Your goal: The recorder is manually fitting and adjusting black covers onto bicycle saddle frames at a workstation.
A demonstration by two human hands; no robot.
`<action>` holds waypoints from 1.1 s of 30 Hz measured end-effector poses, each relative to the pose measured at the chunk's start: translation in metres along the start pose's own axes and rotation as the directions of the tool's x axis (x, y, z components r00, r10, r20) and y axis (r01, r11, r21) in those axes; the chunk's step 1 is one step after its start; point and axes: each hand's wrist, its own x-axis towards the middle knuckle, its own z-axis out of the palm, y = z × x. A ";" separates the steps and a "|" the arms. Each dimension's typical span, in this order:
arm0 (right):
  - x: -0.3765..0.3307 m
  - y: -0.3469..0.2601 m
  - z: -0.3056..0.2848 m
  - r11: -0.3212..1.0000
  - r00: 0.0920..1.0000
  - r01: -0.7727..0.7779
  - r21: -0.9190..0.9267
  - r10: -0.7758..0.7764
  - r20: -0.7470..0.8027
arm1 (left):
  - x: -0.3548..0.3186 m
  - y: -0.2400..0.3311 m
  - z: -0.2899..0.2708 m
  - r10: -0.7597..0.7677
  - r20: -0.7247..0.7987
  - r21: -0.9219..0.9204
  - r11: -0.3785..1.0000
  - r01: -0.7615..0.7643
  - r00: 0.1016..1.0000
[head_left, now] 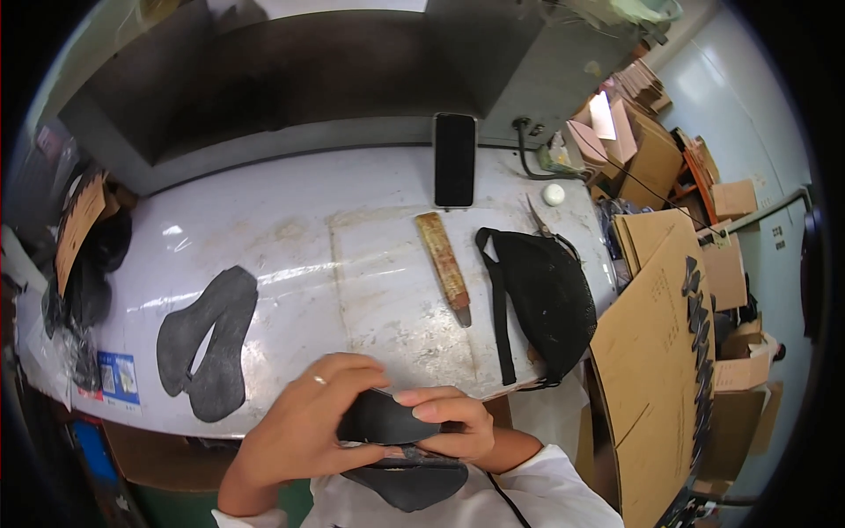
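Note:
Close to my body, both hands hold a dark grey piece (387, 418), curved and shaped like part of a shoe upper. My left hand (308, 427), with a ring on one finger, grips its left side, thumb below and fingers above. My right hand (458, 427) pinches its right end with bent fingers. Another dark grey flap (409, 484) hangs below my fingers; whether it joins the held piece is hidden. On the white table (290, 339) to the left lies a similar dark grey piece (231, 330), two-lobed with a narrow slit. A knife (443, 264) with a wrapped handle lies ahead.
A phone (455, 163) leans at the table's back. Toward the right are scissors (537, 216), a white round object (553, 194) and a black strapped fabric item (547, 299). Cardboard (651, 352) stands beyond the right edge; plastic bags (57, 352) crowd the left.

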 end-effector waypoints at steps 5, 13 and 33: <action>0.001 0.005 -0.012 0.917 0.994 0.108 -0.385 -0.095 0.053 | -0.003 0.004 0.007 0.104 -0.008 0.038 0.994 -0.104 0.995; 0.005 0.003 -0.006 0.903 0.984 0.172 -0.394 -0.175 0.028 | -0.016 0.003 0.027 0.309 -0.159 0.399 0.889 -0.225 0.938; -0.019 0.030 0.019 0.910 0.779 -0.242 0.338 0.390 -0.492 | -0.032 -0.007 0.056 -0.094 -0.457 -0.230 0.973 -0.015 0.884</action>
